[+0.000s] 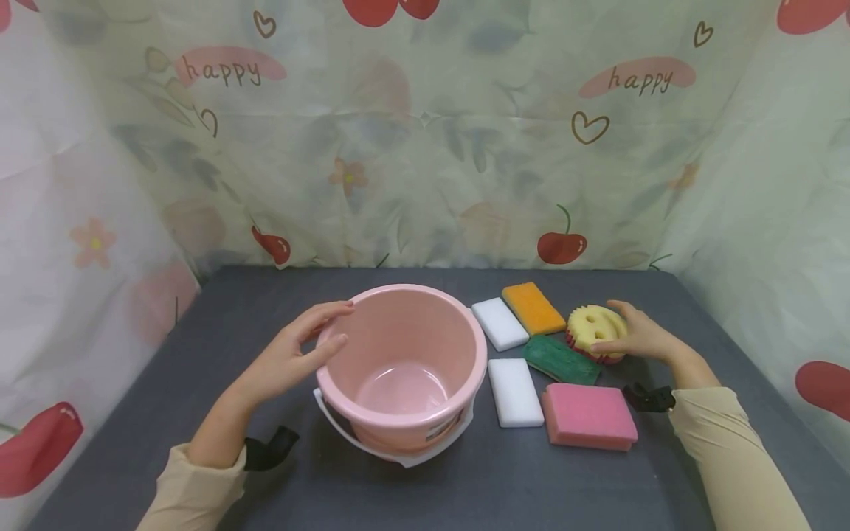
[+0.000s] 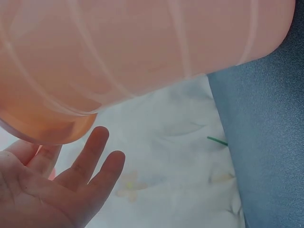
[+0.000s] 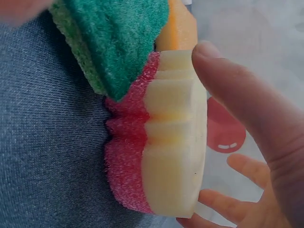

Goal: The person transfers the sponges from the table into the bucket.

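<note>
A person's right hand (image 1: 640, 335) is spread around a round, scallop-edged sponge, cream on top and red beneath (image 1: 591, 326), thumb at its near side and fingers at its far side; the fingers are extended rather than closed, and how firmly they touch it I cannot tell. The sponge lies on a dark grey table (image 1: 544, 487), cream layer up. The left hand (image 1: 292, 354) is at the left rim of a round pink plastic bucket (image 1: 401, 418), its fingers loosely spread and its thumb over the rim; whether it touches the bucket is unclear. The bucket stands upright with its white handle (image 1: 406, 462) hanging down at the front. Between bucket and right hand lie an orange rectangular sponge (image 1: 533, 308), an upper white rectangular sponge (image 1: 499, 324) just beside it, a dark green oblong scouring sponge (image 1: 561, 359) next to the round one, a lower white rectangular sponge (image 1: 516, 393) and a thick pink rectangular sponge (image 1: 591, 413). Behind hangs a pale cloth (image 1: 425, 184) printed with cherries, hearts and "happy".
</note>
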`<state>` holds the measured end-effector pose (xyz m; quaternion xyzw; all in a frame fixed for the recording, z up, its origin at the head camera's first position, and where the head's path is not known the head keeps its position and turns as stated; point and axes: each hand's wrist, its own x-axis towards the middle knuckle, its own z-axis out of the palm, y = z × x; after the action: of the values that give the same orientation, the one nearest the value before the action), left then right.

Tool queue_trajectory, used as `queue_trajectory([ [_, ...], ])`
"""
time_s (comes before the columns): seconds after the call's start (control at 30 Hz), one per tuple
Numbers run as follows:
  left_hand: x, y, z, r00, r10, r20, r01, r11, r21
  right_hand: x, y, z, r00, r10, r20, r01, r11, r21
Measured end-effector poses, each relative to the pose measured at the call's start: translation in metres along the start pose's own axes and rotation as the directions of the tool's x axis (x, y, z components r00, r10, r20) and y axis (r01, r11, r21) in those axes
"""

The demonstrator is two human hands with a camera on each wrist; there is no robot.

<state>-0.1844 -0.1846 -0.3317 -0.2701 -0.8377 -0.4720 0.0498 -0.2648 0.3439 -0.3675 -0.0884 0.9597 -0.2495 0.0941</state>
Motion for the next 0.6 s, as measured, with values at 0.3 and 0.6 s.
queue_trajectory([
  [0.3, 0.0003, -0.0003, -0.0001, 1.0, 0.004, 0.001, -0.004, 1.0, 0.002, 0.0009, 0.0026, 0.0029, 0.999, 0.032, 0.027, -0.033, 0.999, 0.012],
  [0.6, 0.0005, -0.0013, -0.0004, 1.0, -0.005, 0.007, 0.005, 1.0, 0.015, 0.0017, 0.0054, 0.0058, 0.999, 0.046, 0.017, -0.046, 0.999, -0.021],
])
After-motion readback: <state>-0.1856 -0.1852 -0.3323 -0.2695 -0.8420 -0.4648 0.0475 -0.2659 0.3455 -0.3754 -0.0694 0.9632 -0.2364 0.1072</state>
